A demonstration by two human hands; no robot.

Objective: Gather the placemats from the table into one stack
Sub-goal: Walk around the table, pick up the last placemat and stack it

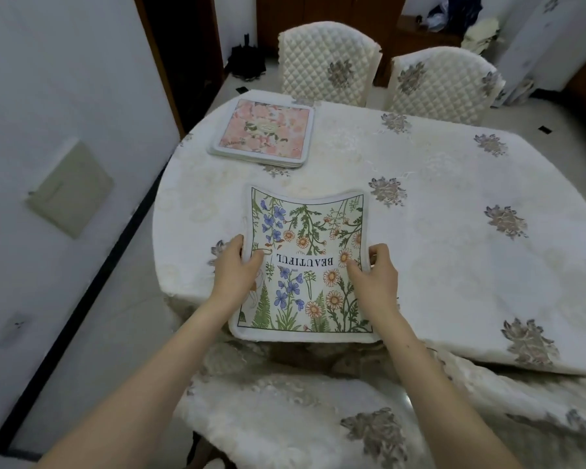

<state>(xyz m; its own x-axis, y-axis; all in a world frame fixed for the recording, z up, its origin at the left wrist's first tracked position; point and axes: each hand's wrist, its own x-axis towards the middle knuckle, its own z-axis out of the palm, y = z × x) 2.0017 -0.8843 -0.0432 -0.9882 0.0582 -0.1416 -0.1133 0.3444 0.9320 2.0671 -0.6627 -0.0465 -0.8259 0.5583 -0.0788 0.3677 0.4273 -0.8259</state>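
Both grips, left hand and right hand, pinch the botanical placemat; keeping it level should land it squarely on the pink-topped stack.

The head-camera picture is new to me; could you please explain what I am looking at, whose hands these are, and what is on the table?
There is no machine here. The single picture comes from a wide-angle camera worn on a person's head, looking forward and down, so the two bare arms reaching in from the bottom are that person's own. The left hand and the right hand each grip a side edge of a flower-printed placemat bearing the word BEAUTIFUL, thumbs on top. Its far edge curls upward. Farther away, toward the left, a stack of placemats with a pink floral one on top rests on the white tablecloth. Two quilted chairs stand beyond the table.
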